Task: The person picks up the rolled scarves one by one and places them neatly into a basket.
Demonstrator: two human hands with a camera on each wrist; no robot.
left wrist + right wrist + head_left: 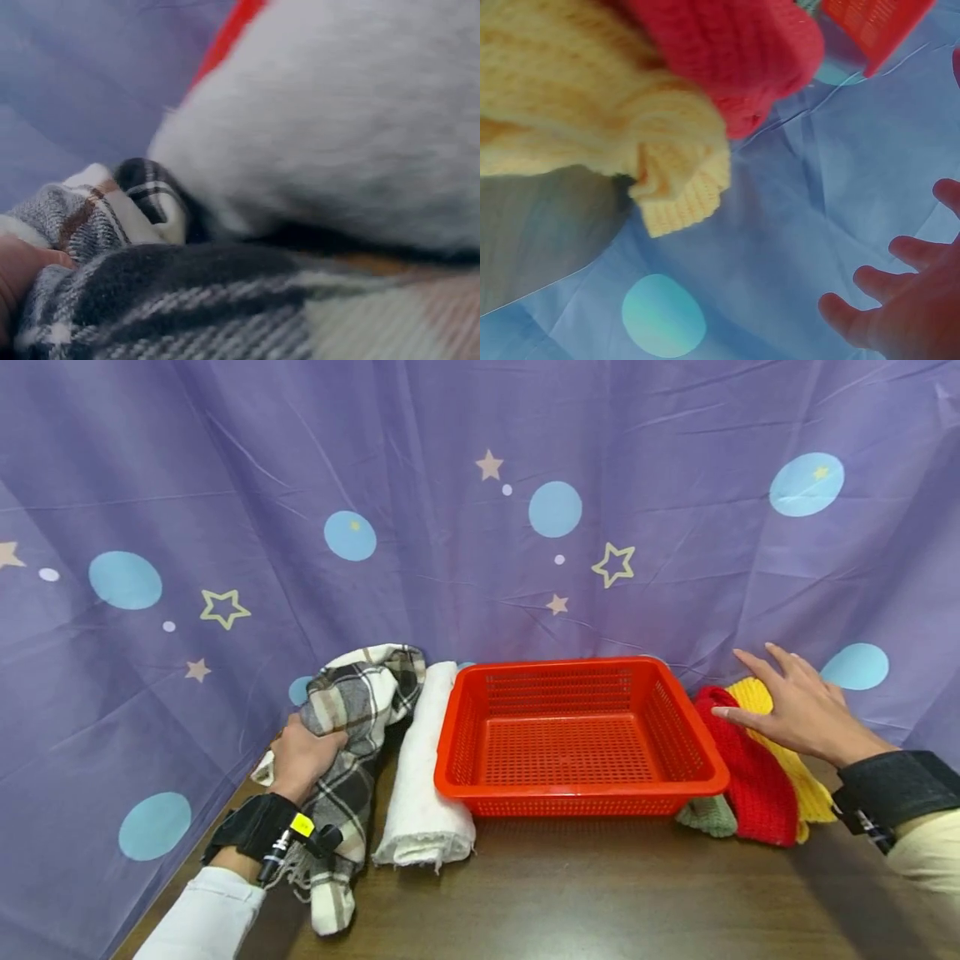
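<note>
On the left of the table lies a black, white and grey plaid scarf (348, 714) with a fringe, loosely bunched lengthwise. My left hand (306, 758) grips its left side, thumb lying over the fabric; the fingers are mostly hidden. In the left wrist view, the plaid scarf (187, 300) fills the bottom, with part of the hand (26, 274) at the left edge. My right hand (810, 706) hovers with spread fingers over a yellow knitted scarf (798, 777) and a red knitted scarf (757, 785). Those fingers hold nothing in the right wrist view.
A red plastic basket (577, 789) with nothing in it stands mid-table. A rolled white cloth (427, 793) lies along its left side. A green knitted piece (708, 816) pokes out by its right front corner. Behind hangs a purple curtain (450, 527).
</note>
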